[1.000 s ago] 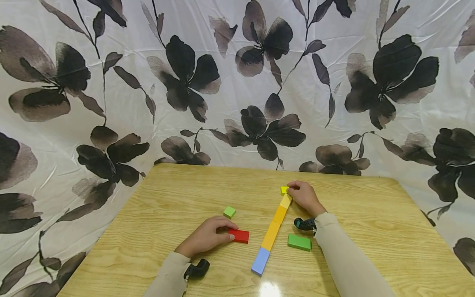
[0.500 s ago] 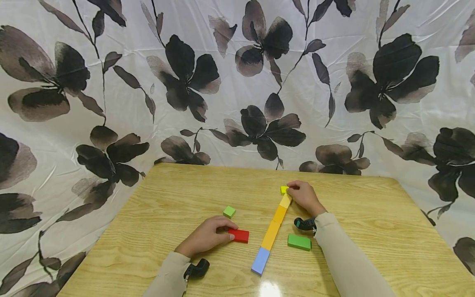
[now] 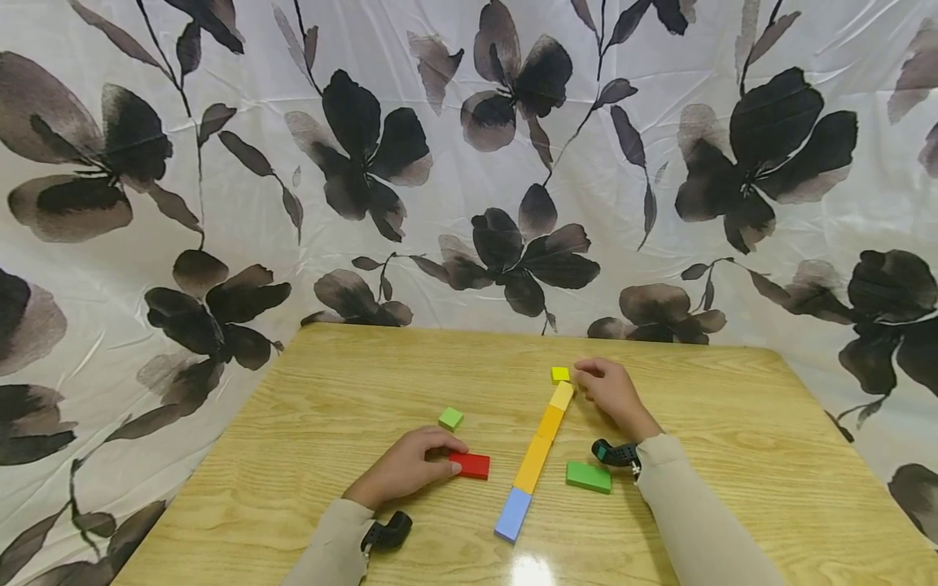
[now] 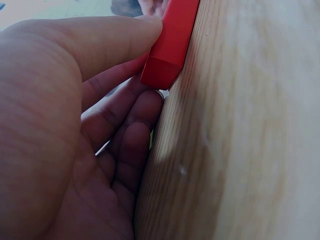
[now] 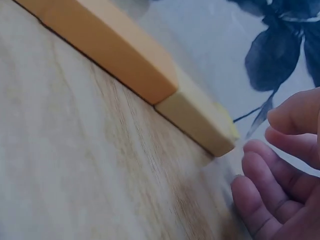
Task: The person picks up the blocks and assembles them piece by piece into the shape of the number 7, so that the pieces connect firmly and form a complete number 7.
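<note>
My left hand (image 3: 406,470) pinches the left end of a red rectangular block (image 3: 473,466) lying on the table. The left wrist view shows the thumb on one side of the red block (image 4: 172,42) and fingers behind it. Just right of a small yellow block (image 3: 560,374), my right hand (image 3: 611,395) holds nothing, its fingers loosely bent. That yellow block stands at the far end of a slanting row: a pale yellow block (image 3: 561,395), a short orange block (image 3: 550,422), a longer orange block (image 3: 532,464) and a blue block (image 3: 513,514) nearest me.
A green rectangular block (image 3: 589,478) lies right of the row, near the right wrist camera (image 3: 614,452). Beyond the left hand is a small light-green block (image 3: 450,419). A flowered cloth (image 3: 440,187) hangs behind the wooden table (image 3: 352,366).
My right hand has let go of the small yellow block and moved slightly right, away from it. The left hand stays on the red block.
</note>
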A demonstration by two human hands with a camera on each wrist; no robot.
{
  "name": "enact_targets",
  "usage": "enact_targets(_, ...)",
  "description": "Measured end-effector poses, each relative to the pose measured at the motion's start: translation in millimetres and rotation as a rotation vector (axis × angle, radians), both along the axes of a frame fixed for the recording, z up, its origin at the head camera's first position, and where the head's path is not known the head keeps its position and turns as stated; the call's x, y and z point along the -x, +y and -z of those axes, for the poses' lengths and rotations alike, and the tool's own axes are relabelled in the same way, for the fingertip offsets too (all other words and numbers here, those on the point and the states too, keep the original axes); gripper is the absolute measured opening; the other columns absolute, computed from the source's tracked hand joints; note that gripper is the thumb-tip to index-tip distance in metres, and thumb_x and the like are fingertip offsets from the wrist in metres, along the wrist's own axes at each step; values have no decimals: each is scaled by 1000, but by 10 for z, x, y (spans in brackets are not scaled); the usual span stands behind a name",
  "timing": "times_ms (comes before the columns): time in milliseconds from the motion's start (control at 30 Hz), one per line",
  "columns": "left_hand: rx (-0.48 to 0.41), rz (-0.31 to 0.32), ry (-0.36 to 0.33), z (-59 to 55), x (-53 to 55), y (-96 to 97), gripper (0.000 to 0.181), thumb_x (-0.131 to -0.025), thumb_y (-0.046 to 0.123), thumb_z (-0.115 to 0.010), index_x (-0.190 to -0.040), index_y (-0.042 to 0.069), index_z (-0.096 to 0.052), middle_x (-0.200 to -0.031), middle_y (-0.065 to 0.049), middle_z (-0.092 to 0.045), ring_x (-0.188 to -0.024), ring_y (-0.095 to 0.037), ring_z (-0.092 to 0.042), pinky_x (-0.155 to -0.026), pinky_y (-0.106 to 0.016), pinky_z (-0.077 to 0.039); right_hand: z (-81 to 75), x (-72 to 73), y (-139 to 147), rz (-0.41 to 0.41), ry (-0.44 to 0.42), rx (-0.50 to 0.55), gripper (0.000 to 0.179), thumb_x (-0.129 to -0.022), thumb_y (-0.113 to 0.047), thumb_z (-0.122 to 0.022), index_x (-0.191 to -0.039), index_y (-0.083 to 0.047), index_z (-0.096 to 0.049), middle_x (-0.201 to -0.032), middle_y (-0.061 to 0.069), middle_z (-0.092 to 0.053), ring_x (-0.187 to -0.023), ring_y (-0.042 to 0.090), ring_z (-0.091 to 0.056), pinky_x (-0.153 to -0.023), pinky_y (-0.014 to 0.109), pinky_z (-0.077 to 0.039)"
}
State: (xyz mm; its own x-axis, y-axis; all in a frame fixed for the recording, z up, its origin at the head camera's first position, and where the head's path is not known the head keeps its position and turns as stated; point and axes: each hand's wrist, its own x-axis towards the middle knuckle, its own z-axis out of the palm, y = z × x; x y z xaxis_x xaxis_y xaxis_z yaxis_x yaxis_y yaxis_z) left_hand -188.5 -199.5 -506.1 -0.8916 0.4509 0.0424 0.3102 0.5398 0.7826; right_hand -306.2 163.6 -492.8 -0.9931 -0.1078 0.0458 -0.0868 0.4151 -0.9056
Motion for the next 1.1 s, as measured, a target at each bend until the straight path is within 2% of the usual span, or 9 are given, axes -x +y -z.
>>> enact_targets(233, 1, -4, -9, -19, -20, -7, 23, -95, 37, -71, -117, 30, -72, -122, 13, -64, -128, -23, -52, -108, -53, -37, -89, -285, 45, -10, -18, 63, 38, -103, -23, -60, -132, 2, -62, -121, 17, -62, -94, 27, -59, -75, 31, -55)
enact_targets(500, 2, 2, -2, -13, -2, -4, 24, -94, 38, -71, -117, 30, -72, -121, 14, -64, -127, -21, -52, -108, -52, -37, -60, -565, 95, -56, -20, 60, 38, -102, -22, -61, -132, 2, -62, -123, 19, -64, -99, 29, -62, -77, 33, -56)
enact_targets(1100, -10, 3, 6, 4, -12, -9, 23, -94, 36, -72, -116, 31, -72, -121, 14, -64, -128, -21, -52, -107, -52, -38, 18, -895, 216, -116, 35, 25, 34, -101, -19, -64, -126, 3, -64, -110, 16, -68, -90, 25, -65, -73, 31, -57)
